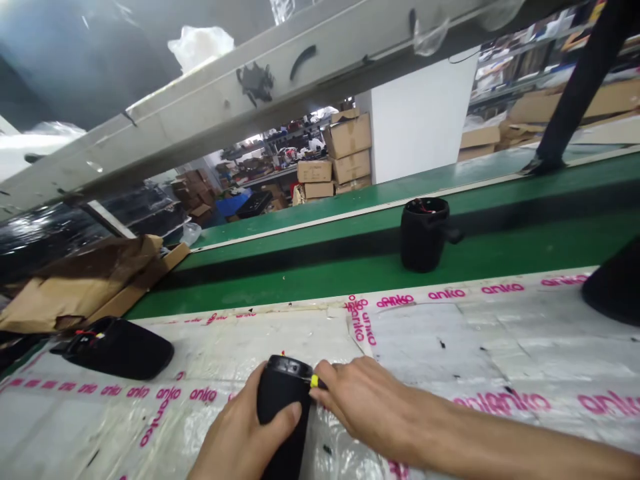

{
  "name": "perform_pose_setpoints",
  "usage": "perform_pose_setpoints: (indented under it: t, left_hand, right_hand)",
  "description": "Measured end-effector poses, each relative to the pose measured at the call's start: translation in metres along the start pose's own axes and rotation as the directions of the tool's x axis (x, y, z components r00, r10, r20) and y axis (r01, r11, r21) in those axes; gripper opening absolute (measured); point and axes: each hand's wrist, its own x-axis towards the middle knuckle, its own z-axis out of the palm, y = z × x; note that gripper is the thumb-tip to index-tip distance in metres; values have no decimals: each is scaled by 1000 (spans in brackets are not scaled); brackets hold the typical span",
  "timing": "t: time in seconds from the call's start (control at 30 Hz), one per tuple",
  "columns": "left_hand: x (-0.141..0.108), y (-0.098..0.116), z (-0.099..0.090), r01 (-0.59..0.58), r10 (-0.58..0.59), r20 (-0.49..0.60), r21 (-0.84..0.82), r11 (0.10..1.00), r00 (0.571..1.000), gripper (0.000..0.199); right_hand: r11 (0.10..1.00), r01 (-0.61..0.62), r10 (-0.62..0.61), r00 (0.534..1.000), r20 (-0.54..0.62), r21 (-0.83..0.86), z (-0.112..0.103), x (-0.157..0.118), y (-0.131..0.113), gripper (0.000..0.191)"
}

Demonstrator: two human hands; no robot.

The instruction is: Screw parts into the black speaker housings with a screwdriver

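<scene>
In the head view, my left hand [240, 427] is wrapped round a black cylindrical housing [283, 417], which looks like a portable speaker body. It stands nearly upright, with its shiny rim at the top. My right hand [357, 393] grips a small screwdriver [316, 381] with a yellow and black handle. Its thin tip meets the right side of the housing just below the rim. Most of the handle is hidden by my fingers.
Another black housing [125, 350] with visible wires lies on its side at left. A third housing [423, 237] stands on the green conveyor belt [300, 267]. At the right edge is a dark object [617, 287]. Torn cardboard [100, 280] lies at left; a metal beam [225, 100] crosses above.
</scene>
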Motion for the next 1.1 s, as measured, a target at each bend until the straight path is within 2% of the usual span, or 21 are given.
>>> perform_pose_setpoints:
  t: [0.07,0.13,0.23,0.33,0.43,0.5,0.57,0.7,0.8,1.1]
  left_hand:
    - [0,-3,-2,-37,51,68,-200,979,996,65]
    - [-1,-6,-2,-28,38,42,-219,975,998,63]
    - [-8,-5,1,37,-36,-131,4,999,991,71]
    - [-17,8,9,83,11,-263,343,936,965,74]
    - [-23,25,16,115,97,-306,605,788,947,71]
    - [-24,31,17,113,104,-280,659,744,954,70]
    - [-24,30,14,81,83,-220,644,761,972,71]
    - [-24,18,10,7,29,-65,497,868,997,74]
    - [-24,12,12,22,7,-70,398,917,998,76]
    - [-23,9,6,24,-15,-33,278,960,999,74]
  right_hand:
    - [991,40,-25,993,-113,131,-14,-2,1,21]
    - [954,42,33,969,-244,296,-30,-3,2,22]
    - [902,-6,149,943,-297,432,-42,-1,5,24]
    - [908,-37,135,969,-209,416,-34,1,6,23]
    - [932,-30,89,985,-149,362,-19,-1,5,21]
    - [945,-36,84,987,-134,325,-14,-2,4,19]
    - [957,-52,83,992,-99,287,-11,-2,4,18]
    - [973,-52,61,998,-32,225,-5,-3,5,20]
    - [978,-61,66,998,-18,198,-2,-5,5,20]
    - [989,-116,109,990,85,90,-7,-8,0,16]
